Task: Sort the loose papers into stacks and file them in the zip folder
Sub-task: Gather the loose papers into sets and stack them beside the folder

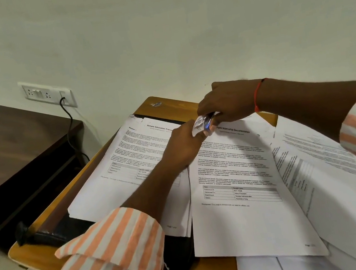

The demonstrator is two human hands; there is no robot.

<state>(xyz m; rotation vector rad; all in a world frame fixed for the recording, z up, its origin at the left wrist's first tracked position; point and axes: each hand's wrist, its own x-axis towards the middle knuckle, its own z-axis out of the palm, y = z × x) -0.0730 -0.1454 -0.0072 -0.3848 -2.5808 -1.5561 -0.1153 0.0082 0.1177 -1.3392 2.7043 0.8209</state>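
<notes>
On desk (169, 106): left stack (120, 185) lies on folder (179, 256), middle sheet (244, 229) just right of it, right pile (343, 193) against that sheet's right edge; side table (11, 141) left, wall socket (47, 94) behind it.

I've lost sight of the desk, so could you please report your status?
Left hand and right hand pinch a small crumpled white scrap. Printed white paper stacks lie unfiled. Black zip folder buried under the left stack.

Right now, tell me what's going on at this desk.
A person's left hand and right hand meet, both pinching a small crumpled white scrap; what it is can't be told. Papers lie spread on the wooden desk: the left stack on a black zip folder, the middle stack beside it, loose sheets at right.
</notes>
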